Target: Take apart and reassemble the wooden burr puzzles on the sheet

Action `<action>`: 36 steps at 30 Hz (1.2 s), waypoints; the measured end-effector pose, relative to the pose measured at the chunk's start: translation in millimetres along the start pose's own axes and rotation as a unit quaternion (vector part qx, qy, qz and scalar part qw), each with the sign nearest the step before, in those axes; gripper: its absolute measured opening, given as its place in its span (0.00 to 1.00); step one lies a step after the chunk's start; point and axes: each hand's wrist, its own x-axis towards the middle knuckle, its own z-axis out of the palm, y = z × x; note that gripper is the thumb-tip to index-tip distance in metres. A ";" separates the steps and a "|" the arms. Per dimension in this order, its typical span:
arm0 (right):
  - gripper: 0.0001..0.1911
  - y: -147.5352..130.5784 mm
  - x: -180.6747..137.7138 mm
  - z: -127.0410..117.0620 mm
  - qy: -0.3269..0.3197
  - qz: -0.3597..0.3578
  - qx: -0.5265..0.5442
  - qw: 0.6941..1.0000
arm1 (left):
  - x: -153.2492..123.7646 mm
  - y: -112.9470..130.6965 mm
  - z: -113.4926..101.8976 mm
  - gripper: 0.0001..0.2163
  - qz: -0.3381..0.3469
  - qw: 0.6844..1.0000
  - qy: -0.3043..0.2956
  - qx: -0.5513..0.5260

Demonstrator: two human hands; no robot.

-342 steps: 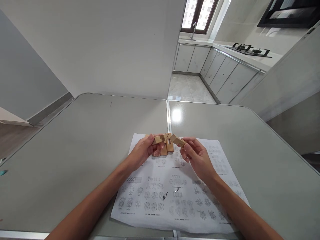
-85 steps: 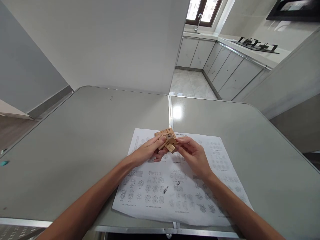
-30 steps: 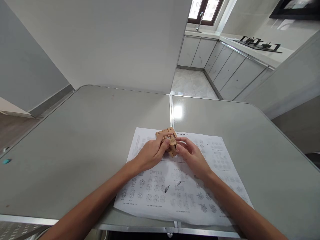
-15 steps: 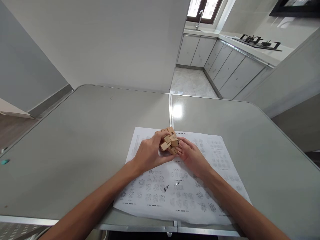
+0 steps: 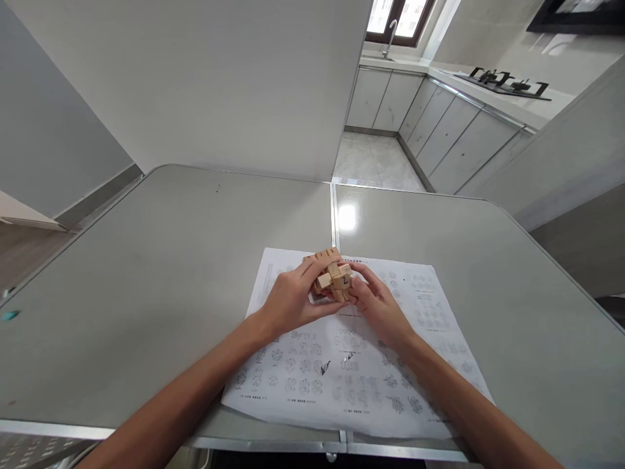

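A wooden interlocking puzzle of light brown notched pieces, some marked with black numbers such as 2, is held up over the printed sheet. My left hand wraps round its left side, thumb below and fingers over the top. From the right, my right hand grips the piece on the near right side with thumb and fingers. Part of the puzzle is hidden behind my fingers. Beneath both hands lies a large white instruction sheet with rows of small diagrams.
The grey folding table has a metal seam down its middle. A small teal object lies at the far left edge. Beyond the table stand a white wall and a kitchen counter with a gas stove.
The right-hand part of the puzzle has turned, so a face marked 2 now shows towards me. My right fingers have shifted slightly; my left hand stays nearly still.
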 end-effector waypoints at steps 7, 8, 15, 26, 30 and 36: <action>0.22 -2.8 -0.3 0.0 0.012 0.000 -0.037 0.999 | -0.9 -1.1 -1.2 0.30 0.000 1.000 -0.008 0.000; 0.21 -2.8 -0.1 -0.2 0.012 -0.003 -0.038 0.999 | -1.1 -1.2 -1.2 0.29 0.000 1.000 -0.009 0.004; 0.18 -3.3 0.8 -0.5 0.031 -0.025 -0.067 0.997 | -2.3 -2.6 0.3 0.29 0.000 1.000 -0.008 0.021; 0.18 -4.6 -0.3 1.6 0.064 -0.047 -0.118 0.990 | -5.8 -5.8 2.7 0.25 0.100 0.986 -0.016 0.133; 0.21 -2.4 -1.2 1.0 0.070 -0.067 -0.149 0.984 | -7.0 -5.1 4.0 0.28 0.124 0.982 -0.033 0.138; 0.19 -3.3 -2.0 0.7 0.057 -0.086 -0.164 0.981 | -2.2 -0.1 -0.7 0.26 0.084 0.992 0.012 0.091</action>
